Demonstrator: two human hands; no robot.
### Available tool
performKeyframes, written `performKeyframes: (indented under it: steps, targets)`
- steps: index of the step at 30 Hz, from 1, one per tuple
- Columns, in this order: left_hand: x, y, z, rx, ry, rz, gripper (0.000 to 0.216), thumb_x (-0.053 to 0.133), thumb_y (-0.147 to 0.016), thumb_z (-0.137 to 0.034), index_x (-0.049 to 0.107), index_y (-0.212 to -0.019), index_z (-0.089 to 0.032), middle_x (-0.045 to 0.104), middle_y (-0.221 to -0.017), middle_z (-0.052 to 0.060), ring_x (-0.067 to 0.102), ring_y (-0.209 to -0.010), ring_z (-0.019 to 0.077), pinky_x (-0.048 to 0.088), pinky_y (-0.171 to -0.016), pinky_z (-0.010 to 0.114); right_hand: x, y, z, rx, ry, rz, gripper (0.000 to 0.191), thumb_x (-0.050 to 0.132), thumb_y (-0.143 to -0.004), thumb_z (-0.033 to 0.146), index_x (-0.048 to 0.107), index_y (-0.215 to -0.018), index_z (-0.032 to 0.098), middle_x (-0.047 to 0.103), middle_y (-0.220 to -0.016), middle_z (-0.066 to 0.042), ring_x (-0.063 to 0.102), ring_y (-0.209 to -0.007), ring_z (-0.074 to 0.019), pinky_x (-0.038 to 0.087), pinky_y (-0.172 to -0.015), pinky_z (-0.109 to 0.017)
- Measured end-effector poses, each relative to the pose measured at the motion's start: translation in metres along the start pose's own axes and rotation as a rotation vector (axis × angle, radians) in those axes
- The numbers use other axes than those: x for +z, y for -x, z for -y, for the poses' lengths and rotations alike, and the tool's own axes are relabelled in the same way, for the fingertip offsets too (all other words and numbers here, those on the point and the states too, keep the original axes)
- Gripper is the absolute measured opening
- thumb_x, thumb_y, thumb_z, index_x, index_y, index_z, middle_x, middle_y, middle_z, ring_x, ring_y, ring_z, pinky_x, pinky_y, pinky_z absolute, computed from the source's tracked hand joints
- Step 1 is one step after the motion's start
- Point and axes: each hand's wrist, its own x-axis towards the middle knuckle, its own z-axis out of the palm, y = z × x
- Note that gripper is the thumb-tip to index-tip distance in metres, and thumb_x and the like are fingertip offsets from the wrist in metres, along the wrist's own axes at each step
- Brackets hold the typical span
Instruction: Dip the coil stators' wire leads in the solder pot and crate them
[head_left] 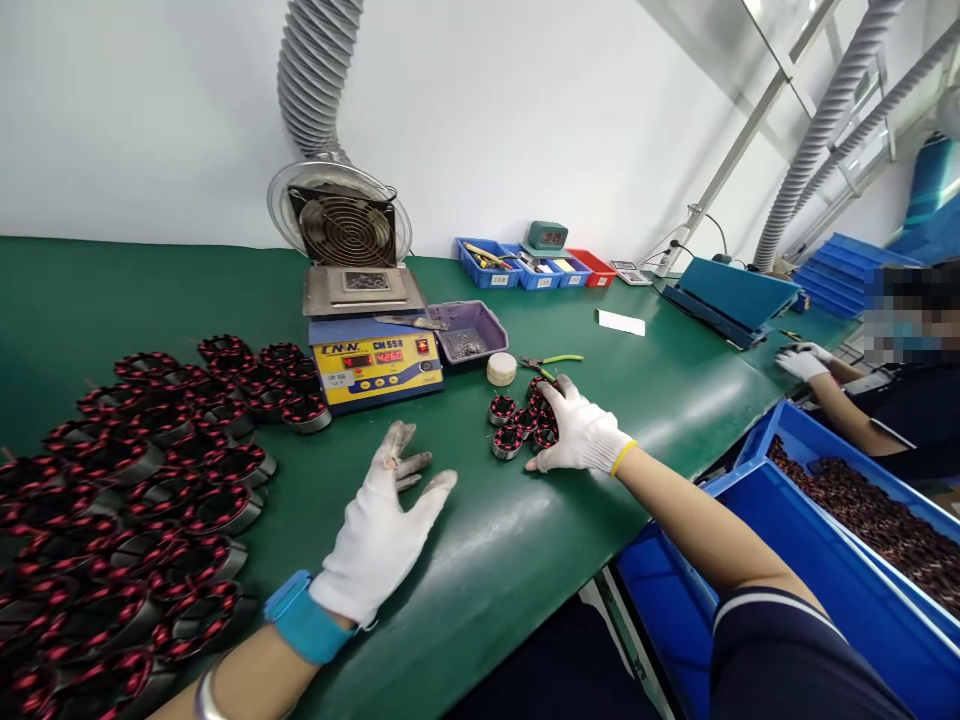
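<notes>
My left hand (pixel 382 535), in a white glove with a blue wristband, hovers over the bench with fingers spread and nothing in them. A white glove with darkened fingertips also covers my right hand (pixel 585 430). Its thumb and fingers are apart, cupped against the right side of a small cluster of motor stators (pixel 508 441), partly hiding them. These are small metal rings with dark and red windings. Larger ring-shaped stators (pixel 217 505) crowd the bench on the left, beyond my left hand.
A blue soldering station (pixel 379 365) with a fan (pixel 349 230) stands behind the hands. Around it are a purple tray (pixel 491 328), a round pale tin (pixel 501 370) and green-handled pliers (pixel 551 360). Blue crates (pixel 757 500) flank the bench's right edge; a co-worker's gloved hand (pixel 802 362) is beyond.
</notes>
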Motion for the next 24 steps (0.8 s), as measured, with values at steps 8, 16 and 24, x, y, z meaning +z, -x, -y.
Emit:
performKeyframes:
  steps: [8,16,24]
  targets:
    - [-0.002,0.002,-0.001,-0.027,-0.014,0.042,0.077,0.062,-0.08,-0.05,0.028,-0.146,-0.028,0.046,-0.144,0.009,0.063,-0.109,0.0251,0.054,-0.095,0.046,0.005,-0.001,-0.001,-0.024,-0.079,-0.104,0.11,0.071,-0.049,0.073,0.029,-0.144,0.039,0.02,-0.153,-0.008,0.056,-0.112,-0.0372,0.052,-0.083,-0.051]
    - [-0.002,0.003,-0.001,-0.052,0.004,0.074,0.078,0.062,-0.079,-0.05,0.028,-0.146,-0.027,0.045,-0.144,0.009,0.062,-0.11,0.0258,0.053,-0.097,0.047,0.01,-0.002,0.008,0.082,-0.136,-0.119,0.102,0.07,-0.054,0.07,0.03,-0.143,0.04,0.028,-0.143,-0.01,0.056,-0.108,-0.0358,0.051,-0.084,-0.052]
    - [-0.001,0.002,0.003,-0.031,-0.006,0.089,0.078,0.062,-0.079,-0.05,0.029,-0.146,-0.027,0.045,-0.145,0.01,0.062,-0.111,0.0261,0.054,-0.095,0.045,0.006,-0.014,0.019,0.086,-0.134,-0.128,0.085,0.063,-0.059,0.066,0.039,-0.134,0.033,0.04,-0.121,-0.011,0.055,-0.104,-0.033,0.053,-0.077,-0.05]
